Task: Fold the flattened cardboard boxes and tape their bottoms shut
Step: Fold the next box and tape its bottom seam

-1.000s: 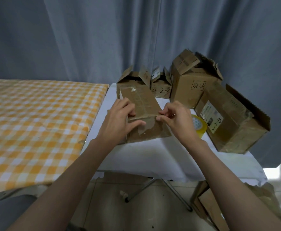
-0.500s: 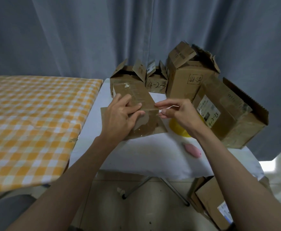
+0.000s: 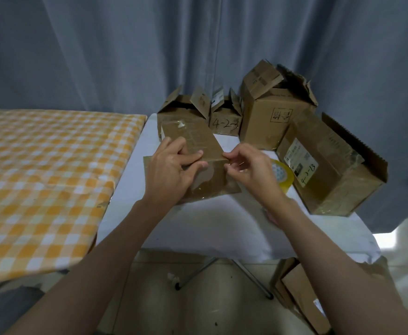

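On the white table point(image 3: 222, 228), your half-folded box point(image 3: 193, 151) sits near the middle, just in front of the finished boxes along the back edge; its long axis runs from the front edge toward the back. Your left hand point(image 3: 171, 170) lies curled on the top panel, thumb under the near edge. Your right hand point(image 3: 249, 165) pinches the panel's right corner. Keep the left pressing down firmly while the right squares that corner, before reaching for the tape roll point(image 3: 281, 176).

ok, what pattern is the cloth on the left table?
Orange-and-white check on the cloth, seen plainly in the head view, the only one.
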The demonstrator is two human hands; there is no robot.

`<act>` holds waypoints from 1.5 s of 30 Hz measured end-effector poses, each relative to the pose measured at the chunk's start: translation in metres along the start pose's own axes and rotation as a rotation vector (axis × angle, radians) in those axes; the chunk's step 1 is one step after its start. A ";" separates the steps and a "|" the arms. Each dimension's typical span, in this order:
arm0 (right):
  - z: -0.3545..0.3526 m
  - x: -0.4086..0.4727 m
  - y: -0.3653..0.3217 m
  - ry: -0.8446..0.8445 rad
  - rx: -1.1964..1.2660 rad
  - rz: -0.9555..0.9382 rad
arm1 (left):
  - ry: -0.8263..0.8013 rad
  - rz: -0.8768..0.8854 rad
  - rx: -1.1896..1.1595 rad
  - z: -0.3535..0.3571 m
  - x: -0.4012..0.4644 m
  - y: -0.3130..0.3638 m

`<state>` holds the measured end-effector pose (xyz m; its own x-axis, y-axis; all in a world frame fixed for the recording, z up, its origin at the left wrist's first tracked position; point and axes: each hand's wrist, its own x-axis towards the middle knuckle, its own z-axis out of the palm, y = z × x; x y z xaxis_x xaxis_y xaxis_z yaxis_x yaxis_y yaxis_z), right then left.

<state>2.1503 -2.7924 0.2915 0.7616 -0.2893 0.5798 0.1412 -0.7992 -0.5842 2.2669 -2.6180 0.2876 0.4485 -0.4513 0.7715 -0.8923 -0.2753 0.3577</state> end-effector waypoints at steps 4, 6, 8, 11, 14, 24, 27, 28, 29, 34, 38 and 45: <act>0.009 -0.007 -0.003 0.052 -0.119 -0.034 | 0.005 -0.003 0.014 0.000 0.000 0.001; -0.001 -0.002 -0.006 0.003 -0.073 0.010 | 0.016 0.003 0.040 0.000 -0.003 0.002; -0.007 0.002 -0.009 -0.027 -0.044 0.034 | 0.012 0.047 0.061 0.000 -0.006 0.004; 0.001 0.007 -0.013 0.008 -0.137 0.016 | -0.008 0.106 0.086 -0.001 -0.003 0.004; 0.008 0.011 -0.014 0.032 -0.231 -0.007 | -0.011 0.110 0.120 -0.001 0.000 0.006; 0.000 0.015 -0.017 0.048 -0.002 0.258 | 0.084 -0.355 -0.184 -0.051 -0.008 -0.001; 0.002 0.016 -0.017 0.019 -0.013 0.294 | 0.040 -0.465 -0.264 -0.054 -0.010 0.002; 0.004 0.016 -0.018 0.028 -0.006 0.300 | 0.062 -0.468 -0.263 -0.053 -0.011 0.004; 0.005 0.016 -0.021 0.046 0.016 0.304 | 0.090 -0.466 -0.253 -0.053 -0.011 0.006; 0.013 0.012 -0.057 0.131 0.201 0.265 | 0.249 -0.457 -0.189 -0.068 0.006 0.002; 0.027 0.005 -0.086 0.006 0.161 0.153 | 0.222 -0.631 -0.200 -0.072 0.013 -0.012; 0.027 0.037 -0.070 0.106 -0.029 0.219 | 0.043 -0.798 -0.194 -0.055 0.004 -0.033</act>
<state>2.1857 -2.7324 0.3384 0.7012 -0.5096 0.4987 -0.0391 -0.7259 -0.6867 2.2952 -2.5647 0.3081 0.9528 -0.1485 0.2648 -0.3009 -0.3460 0.8887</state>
